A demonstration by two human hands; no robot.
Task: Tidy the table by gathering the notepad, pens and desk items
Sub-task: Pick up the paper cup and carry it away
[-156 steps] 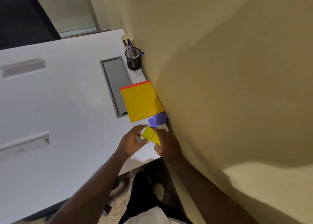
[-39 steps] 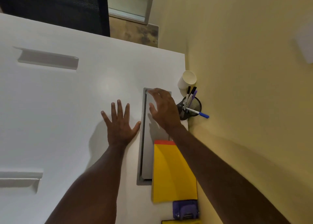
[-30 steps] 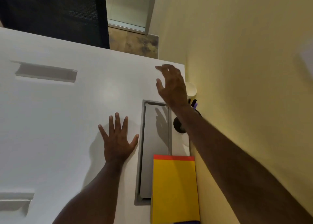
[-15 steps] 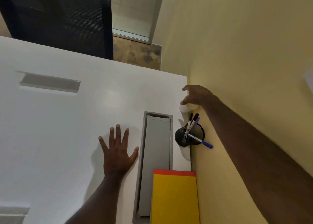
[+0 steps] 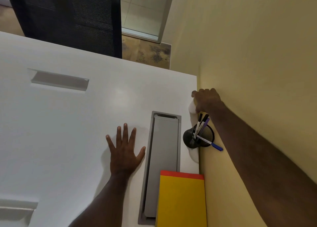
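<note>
Head view, left hand (image 5: 124,155) flat on table (image 5: 68,123), right hand (image 5: 206,100) gripping white cup (image 5: 191,107).

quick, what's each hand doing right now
Left hand: open, flat on the white table, holding nothing.
Right hand: fingers curled round the white cup by the wall.

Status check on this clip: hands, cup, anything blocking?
Right hand grips small white paper cup by wall. Left hand flat on white table. Black mesh pen holder beside cup.
</note>
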